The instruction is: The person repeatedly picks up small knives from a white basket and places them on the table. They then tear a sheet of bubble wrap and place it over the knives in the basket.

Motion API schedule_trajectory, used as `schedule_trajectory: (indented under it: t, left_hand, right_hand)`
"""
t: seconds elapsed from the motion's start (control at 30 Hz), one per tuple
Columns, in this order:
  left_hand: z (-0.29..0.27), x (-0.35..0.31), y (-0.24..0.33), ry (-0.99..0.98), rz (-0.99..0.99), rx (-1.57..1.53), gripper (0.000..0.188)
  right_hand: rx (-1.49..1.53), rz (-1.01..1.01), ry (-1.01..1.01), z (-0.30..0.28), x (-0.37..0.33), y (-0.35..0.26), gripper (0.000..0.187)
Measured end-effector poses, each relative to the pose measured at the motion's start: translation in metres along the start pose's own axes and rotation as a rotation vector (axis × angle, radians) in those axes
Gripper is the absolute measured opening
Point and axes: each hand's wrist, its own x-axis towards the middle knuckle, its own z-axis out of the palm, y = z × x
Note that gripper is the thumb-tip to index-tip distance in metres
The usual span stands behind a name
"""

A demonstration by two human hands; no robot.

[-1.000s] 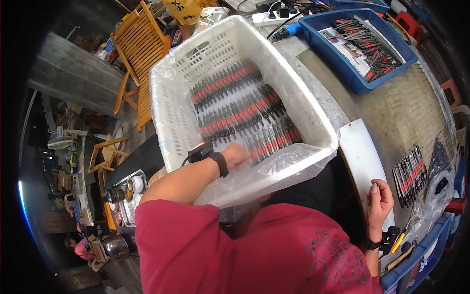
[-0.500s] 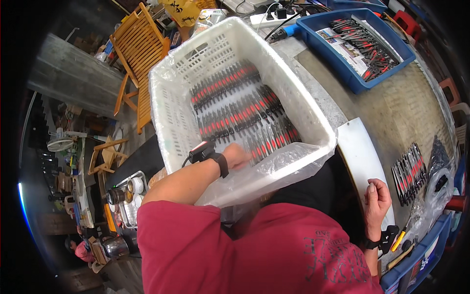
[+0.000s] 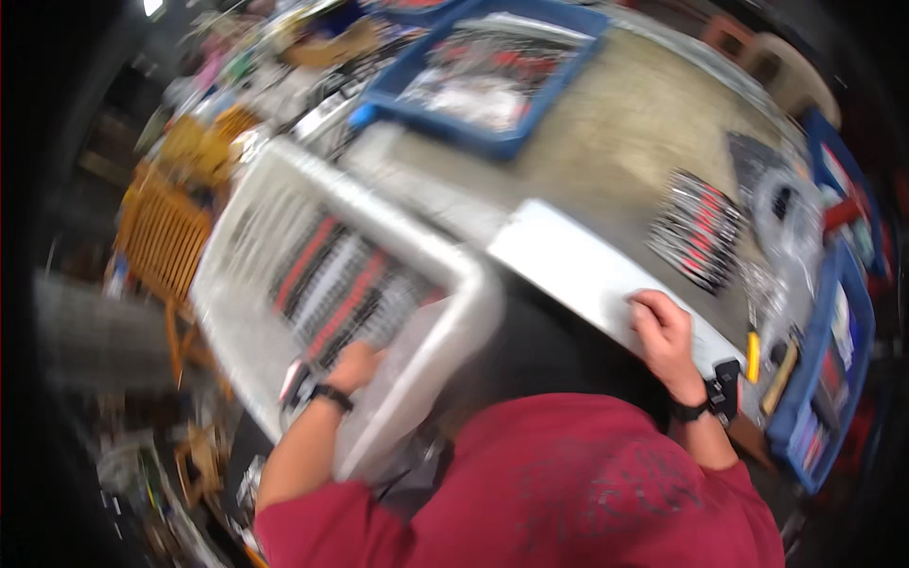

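Observation:
My left hand (image 3: 355, 367) is inside a white perforated crate (image 3: 478, 289) lined with clear plastic, low at its near end. It is beside rows of slender black tools with red middles (image 3: 365, 293). Motion blur smears its fingers, so what they hold cannot be made out. My right hand (image 3: 666, 331) is at the edge of a white board (image 3: 559, 256), with its fingers curled in and nothing visible in them. Past the board, a group of the same slender red-and-black tools (image 3: 699, 227) lies side by side on the table.
At the back stands a blue tray (image 3: 502, 144) holding more red-and-black tools. Clear plastic bags (image 3: 791, 213), a yellow-handled tool (image 3: 754, 357) and another blue bin (image 3: 786, 431) are at the right. A wooden slatted chair (image 3: 161, 227) stands left of the crate.
The view has swung to the right, so the crate appears farther left and tilted. My left hand is still down in the crate. My right hand remains by the white board, its fingers more curled over.

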Motion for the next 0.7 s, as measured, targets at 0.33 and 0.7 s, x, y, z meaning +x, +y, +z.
schedule_trajectory:
  t: [0.33,0.7]
  left_hand:
    - [-0.127,-0.037,0.101,0.49,0.163,-0.891,0.017]
    - [-0.105,-0.066,0.167,0.369,0.413,-0.802,0.013]
  right_hand:
    - [-0.274,0.13,0.497,-0.123,0.028,0.04,0.017]
    - [-0.634,0.1,0.458,-0.168,0.086,0.098,0.022]
